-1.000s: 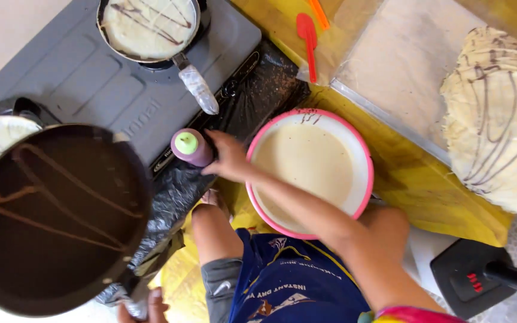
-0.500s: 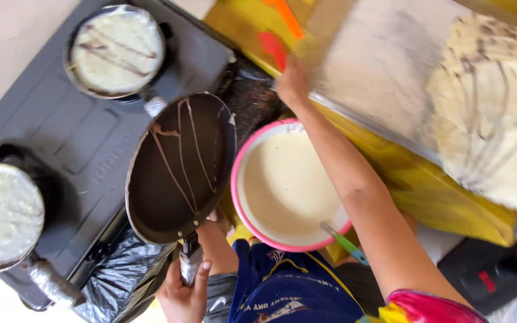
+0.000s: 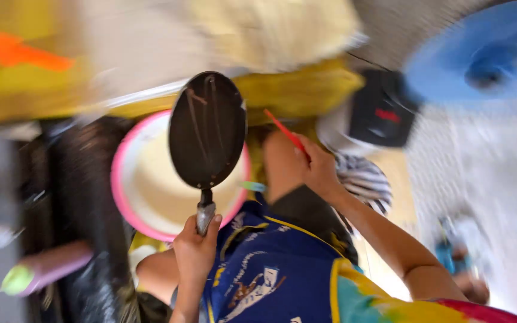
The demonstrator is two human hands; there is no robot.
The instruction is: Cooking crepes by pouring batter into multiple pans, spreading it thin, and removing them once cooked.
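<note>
left hand gripping dark pan by its handle over pink-rimmed bowl; right hand clutching red spatula.

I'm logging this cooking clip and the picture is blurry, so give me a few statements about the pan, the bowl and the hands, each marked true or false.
1. The left hand grips the dark pan by its handle. True.
2. The pan sits flat on a stove burner. False: it is held up, tilted, over the pink-rimmed bowl.
3. The right hand holds a thin red stick. True.
4. The bowl is empty. False: it holds pale batter.
5. The pan holds a thick finished pancake. False: only thin pale streaks show on its dark face.
</note>
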